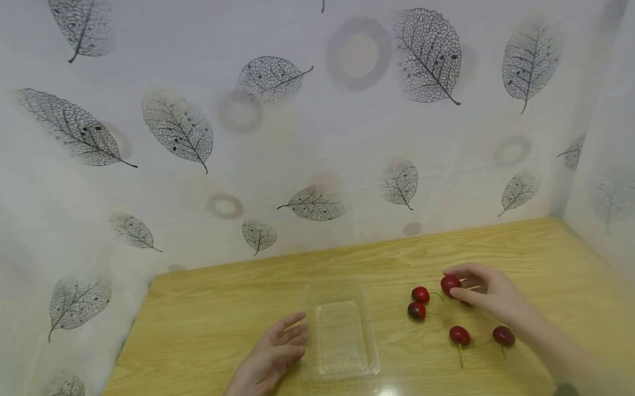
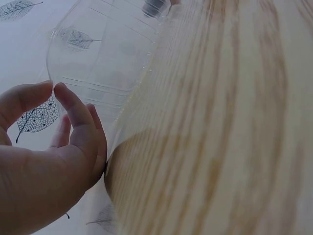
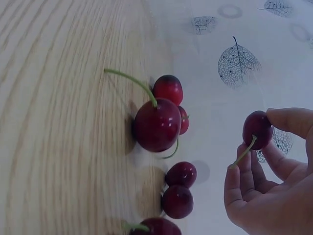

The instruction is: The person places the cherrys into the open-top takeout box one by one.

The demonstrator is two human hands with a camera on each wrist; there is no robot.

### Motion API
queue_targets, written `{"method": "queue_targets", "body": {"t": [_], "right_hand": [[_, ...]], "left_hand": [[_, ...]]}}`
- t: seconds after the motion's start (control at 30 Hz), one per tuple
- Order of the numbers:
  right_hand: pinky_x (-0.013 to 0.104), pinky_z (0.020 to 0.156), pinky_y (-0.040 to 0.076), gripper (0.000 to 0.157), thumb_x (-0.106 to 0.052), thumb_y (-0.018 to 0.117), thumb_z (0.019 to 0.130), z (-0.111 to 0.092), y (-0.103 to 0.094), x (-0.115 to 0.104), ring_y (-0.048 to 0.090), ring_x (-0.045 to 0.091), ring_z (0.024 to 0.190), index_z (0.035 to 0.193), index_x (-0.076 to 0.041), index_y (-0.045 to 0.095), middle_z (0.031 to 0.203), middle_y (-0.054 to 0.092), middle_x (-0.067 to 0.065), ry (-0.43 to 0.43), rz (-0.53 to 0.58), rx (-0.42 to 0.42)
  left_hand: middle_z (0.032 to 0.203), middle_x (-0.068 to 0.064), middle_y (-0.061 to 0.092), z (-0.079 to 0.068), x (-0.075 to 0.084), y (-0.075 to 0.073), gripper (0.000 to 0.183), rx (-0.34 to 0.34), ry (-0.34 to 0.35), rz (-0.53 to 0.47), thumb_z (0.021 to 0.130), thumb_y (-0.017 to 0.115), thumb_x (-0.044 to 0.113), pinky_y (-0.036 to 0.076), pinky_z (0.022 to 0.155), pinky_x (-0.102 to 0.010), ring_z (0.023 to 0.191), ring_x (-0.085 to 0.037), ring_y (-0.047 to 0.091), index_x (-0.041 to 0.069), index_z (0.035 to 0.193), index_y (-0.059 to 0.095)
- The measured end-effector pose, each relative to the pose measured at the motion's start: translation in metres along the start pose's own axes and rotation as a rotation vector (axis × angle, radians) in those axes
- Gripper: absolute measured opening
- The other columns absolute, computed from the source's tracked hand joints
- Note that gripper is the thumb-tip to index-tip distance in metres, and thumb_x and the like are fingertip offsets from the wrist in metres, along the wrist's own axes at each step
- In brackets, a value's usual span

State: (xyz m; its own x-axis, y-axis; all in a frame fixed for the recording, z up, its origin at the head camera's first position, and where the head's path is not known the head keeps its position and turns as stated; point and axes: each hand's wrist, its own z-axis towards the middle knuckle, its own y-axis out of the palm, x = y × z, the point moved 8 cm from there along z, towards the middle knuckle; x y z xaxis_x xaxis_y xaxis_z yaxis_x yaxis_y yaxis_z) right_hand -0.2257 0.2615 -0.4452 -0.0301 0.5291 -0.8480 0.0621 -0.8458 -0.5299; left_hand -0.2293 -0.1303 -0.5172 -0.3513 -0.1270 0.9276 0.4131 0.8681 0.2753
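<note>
A clear plastic box (image 1: 369, 327) lies in the middle of the wooden table. My left hand (image 1: 276, 358) is at its left side; in the left wrist view, thumb and forefinger pinch the edge of the see-through wall (image 2: 105, 54). With thumb and fingertips my right hand (image 3: 279, 181) pinches a dark red cherry (image 3: 257, 130), its green stem hanging toward the other fingers. The held cherry (image 1: 450, 285) appears raised above the table in the right wrist view. Loose cherries lie around that hand, including a stemmed cherry (image 3: 157, 125) close to the right wrist camera.
Two cherries sit together (image 1: 417, 311) between box and right hand. Nearer the front are a cherry (image 1: 459, 335) with its stem forward and another cherry (image 1: 503, 336) beside the right forearm. A leaf-patterned white sheet (image 1: 311, 158) stands behind the table (image 1: 216, 302) and along both sides.
</note>
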Motion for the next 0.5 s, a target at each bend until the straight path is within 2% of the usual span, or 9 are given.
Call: {"method": "queue_targets", "body": {"t": [0.1,0.33,0.5], "right_hand": [[0.021,0.087,0.054,0.042,-0.016,0.071,0.102,0.002,0.004,-0.002,0.064,0.008,0.107,0.140,-0.001,0.063,0.138,0.067,0.022,0.009,0.015,-0.004],[0.020,0.087,0.053,0.042,-0.015,0.071,0.102,0.005,0.013,-0.011,0.063,0.002,0.104,0.140,-0.001,0.063,0.136,0.068,0.021,-0.014,0.070,-0.017],[0.021,0.085,0.055,0.044,-0.016,0.072,0.101,0.008,0.020,-0.016,0.064,0.007,0.105,0.142,-0.002,0.062,0.135,0.069,0.019,-0.008,0.079,-0.032]], "left_hand": [[0.169,-0.035,0.022,0.000,-0.001,0.000,0.078,0.004,-0.004,0.003,0.097,0.061,-0.008,0.054,0.095,-0.019,0.135,-0.018,0.052,-0.005,0.165,0.023],[0.169,-0.035,0.021,-0.001,0.000,-0.002,0.077,0.016,-0.006,-0.013,0.097,0.060,-0.009,0.054,0.096,-0.020,0.133,-0.017,0.053,-0.005,0.165,0.024],[0.169,-0.034,0.021,-0.001,0.000,-0.001,0.076,0.024,-0.009,-0.017,0.098,0.059,-0.009,0.054,0.095,-0.020,0.132,-0.016,0.054,-0.005,0.165,0.024]]}}
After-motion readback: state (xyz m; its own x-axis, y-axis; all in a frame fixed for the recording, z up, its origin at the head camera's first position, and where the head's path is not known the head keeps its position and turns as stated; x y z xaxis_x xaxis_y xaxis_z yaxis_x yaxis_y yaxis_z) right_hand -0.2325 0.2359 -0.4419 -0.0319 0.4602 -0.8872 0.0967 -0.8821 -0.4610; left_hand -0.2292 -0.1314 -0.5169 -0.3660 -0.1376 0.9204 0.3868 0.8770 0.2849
